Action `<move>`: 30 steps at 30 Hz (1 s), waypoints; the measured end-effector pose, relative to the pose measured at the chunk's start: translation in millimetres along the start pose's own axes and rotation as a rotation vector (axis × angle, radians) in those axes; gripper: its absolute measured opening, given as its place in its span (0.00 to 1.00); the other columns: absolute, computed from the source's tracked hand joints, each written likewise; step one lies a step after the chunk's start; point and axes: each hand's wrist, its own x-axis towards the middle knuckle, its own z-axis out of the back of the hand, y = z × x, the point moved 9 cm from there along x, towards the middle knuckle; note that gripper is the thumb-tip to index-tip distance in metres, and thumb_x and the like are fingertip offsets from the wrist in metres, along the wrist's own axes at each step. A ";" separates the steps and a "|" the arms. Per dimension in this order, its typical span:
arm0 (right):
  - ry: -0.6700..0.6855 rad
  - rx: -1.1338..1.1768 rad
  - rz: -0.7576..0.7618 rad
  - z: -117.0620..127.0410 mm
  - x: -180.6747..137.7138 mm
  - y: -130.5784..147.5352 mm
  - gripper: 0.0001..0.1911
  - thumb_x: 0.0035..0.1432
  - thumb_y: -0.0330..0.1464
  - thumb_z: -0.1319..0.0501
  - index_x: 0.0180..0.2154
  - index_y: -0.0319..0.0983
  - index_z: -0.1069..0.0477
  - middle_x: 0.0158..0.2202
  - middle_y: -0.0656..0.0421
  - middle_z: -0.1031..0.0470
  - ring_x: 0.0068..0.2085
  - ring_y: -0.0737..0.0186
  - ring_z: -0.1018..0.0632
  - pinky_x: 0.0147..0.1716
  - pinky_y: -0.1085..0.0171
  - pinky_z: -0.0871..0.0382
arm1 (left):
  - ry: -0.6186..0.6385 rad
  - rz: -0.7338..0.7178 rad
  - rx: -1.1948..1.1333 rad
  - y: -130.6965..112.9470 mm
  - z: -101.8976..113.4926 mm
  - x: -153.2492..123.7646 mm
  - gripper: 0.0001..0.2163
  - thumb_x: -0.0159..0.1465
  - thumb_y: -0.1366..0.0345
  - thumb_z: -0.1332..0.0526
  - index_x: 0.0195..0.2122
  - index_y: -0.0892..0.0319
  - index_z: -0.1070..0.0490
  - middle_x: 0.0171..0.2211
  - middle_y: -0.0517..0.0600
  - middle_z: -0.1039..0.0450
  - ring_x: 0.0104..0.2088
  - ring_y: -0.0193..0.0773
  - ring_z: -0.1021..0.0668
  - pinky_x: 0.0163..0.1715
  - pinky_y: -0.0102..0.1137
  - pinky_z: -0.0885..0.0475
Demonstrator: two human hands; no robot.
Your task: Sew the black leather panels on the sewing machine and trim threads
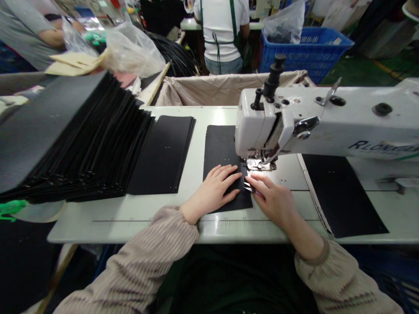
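A black rectangular panel (220, 144) lies on the pale sewing table, its right edge by the presser foot (258, 165) of a white sewing machine (327, 122). My left hand (220, 185) rests flat on this panel, fingers spread and holding nothing. Just right of the panel's edge, my right hand (273, 196) is closed around small thread snips (251, 189), whose metal blades point left over the panel. The snips' handle is mostly hidden in my palm.
A tall pile of black panels (81, 139) and a lower stack (163, 152) stand at left. More black material (340, 192) lies right of the machine. Behind are a cloth-lined bin (203, 91), a blue crate (304, 52) and a person in a white shirt (222, 30).
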 end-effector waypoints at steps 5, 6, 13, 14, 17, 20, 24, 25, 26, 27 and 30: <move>-0.002 0.003 -0.001 0.1 0.1 -0.2 0.24 0.65 0.32 0.45 0.62 0.51 0.35 0.62 0.62 0.32 0.41 0.60 0.20 0.33 0.62 0.26 | -0.018 0.009 0.014 1.3 0.2 0.4 0.20 0.70 0.61 0.43 0.62 0.55 0.37 0.65 0.54 0.40 0.66 0.45 0.38 0.67 0.47 0.45; -0.004 0.007 0.000 0.3 0.1 -0.1 0.24 0.66 0.32 0.45 0.62 0.51 0.35 0.62 0.62 0.32 0.42 0.60 0.20 0.34 0.62 0.27 | -0.022 0.011 0.015 1.5 0.4 0.6 0.20 0.70 0.62 0.44 0.62 0.55 0.37 0.65 0.54 0.40 0.66 0.45 0.37 0.67 0.47 0.45; -0.005 0.014 0.000 1.5 -0.6 0.1 0.24 0.66 0.32 0.45 0.62 0.51 0.35 0.62 0.63 0.32 0.42 0.60 0.20 0.33 0.62 0.27 | -0.039 0.013 0.005 2.4 0.7 1.3 0.19 0.71 0.62 0.45 0.62 0.55 0.36 0.64 0.54 0.38 0.65 0.46 0.37 0.66 0.48 0.43; -0.004 0.015 0.000 1.7 -0.6 0.1 0.24 0.66 0.32 0.45 0.62 0.51 0.35 0.62 0.63 0.32 0.43 0.60 0.20 0.34 0.62 0.27 | -0.040 0.014 0.004 2.7 0.4 1.3 0.19 0.71 0.62 0.45 0.62 0.55 0.37 0.64 0.54 0.38 0.65 0.46 0.37 0.66 0.48 0.43; -0.005 0.020 0.003 1.7 -0.5 -0.1 0.24 0.66 0.32 0.45 0.62 0.50 0.35 0.62 0.61 0.31 0.42 0.60 0.20 0.34 0.62 0.27 | -0.042 0.025 0.006 4.0 -0.4 1.0 0.19 0.71 0.62 0.44 0.62 0.55 0.37 0.65 0.54 0.39 0.65 0.46 0.37 0.67 0.47 0.44; -0.013 0.021 0.003 1.5 -0.5 -0.6 0.24 0.65 0.32 0.46 0.62 0.50 0.35 0.61 0.59 0.31 0.42 0.60 0.20 0.35 0.63 0.26 | -0.047 0.037 0.003 5.5 -0.4 1.0 0.19 0.70 0.61 0.44 0.62 0.54 0.36 0.65 0.55 0.39 0.65 0.47 0.36 0.67 0.48 0.44; -0.019 0.030 0.001 1.2 -0.7 -0.8 0.24 0.65 0.32 0.45 0.61 0.50 0.34 0.61 0.59 0.30 0.42 0.60 0.20 0.35 0.63 0.26 | -0.046 0.050 -0.008 7.3 0.0 2.2 0.19 0.71 0.60 0.45 0.62 0.54 0.37 0.65 0.54 0.39 0.65 0.46 0.36 0.66 0.49 0.43; -0.019 0.034 -0.001 1.3 -0.6 -0.8 0.24 0.65 0.32 0.46 0.62 0.51 0.34 0.61 0.60 0.30 0.42 0.60 0.20 0.35 0.63 0.26 | -0.042 0.055 -0.006 8.0 -0.3 2.7 0.19 0.71 0.60 0.45 0.63 0.55 0.37 0.65 0.54 0.40 0.65 0.46 0.36 0.67 0.48 0.44; -0.019 0.038 -0.003 1.5 -0.6 -0.9 0.24 0.65 0.32 0.46 0.61 0.51 0.34 0.61 0.60 0.30 0.42 0.60 0.20 0.35 0.63 0.27 | -0.038 0.060 -0.004 8.9 -0.7 3.2 0.20 0.71 0.60 0.45 0.63 0.55 0.38 0.66 0.54 0.40 0.66 0.45 0.37 0.67 0.48 0.44; -0.019 0.041 -0.005 1.8 -0.6 -1.0 0.24 0.65 0.32 0.46 0.61 0.51 0.34 0.61 0.61 0.31 0.43 0.60 0.20 0.35 0.63 0.27 | -0.034 0.065 -0.001 9.8 -1.2 3.7 0.21 0.71 0.60 0.46 0.64 0.55 0.39 0.66 0.54 0.41 0.66 0.45 0.37 0.67 0.47 0.45; -0.015 0.047 -0.008 1.8 -0.4 -1.5 0.23 0.66 0.32 0.46 0.61 0.50 0.34 0.61 0.62 0.31 0.43 0.60 0.20 0.35 0.63 0.27 | -0.016 0.070 0.011 11.8 -3.9 5.2 0.23 0.71 0.59 0.46 0.66 0.57 0.43 0.68 0.54 0.43 0.68 0.44 0.41 0.68 0.45 0.47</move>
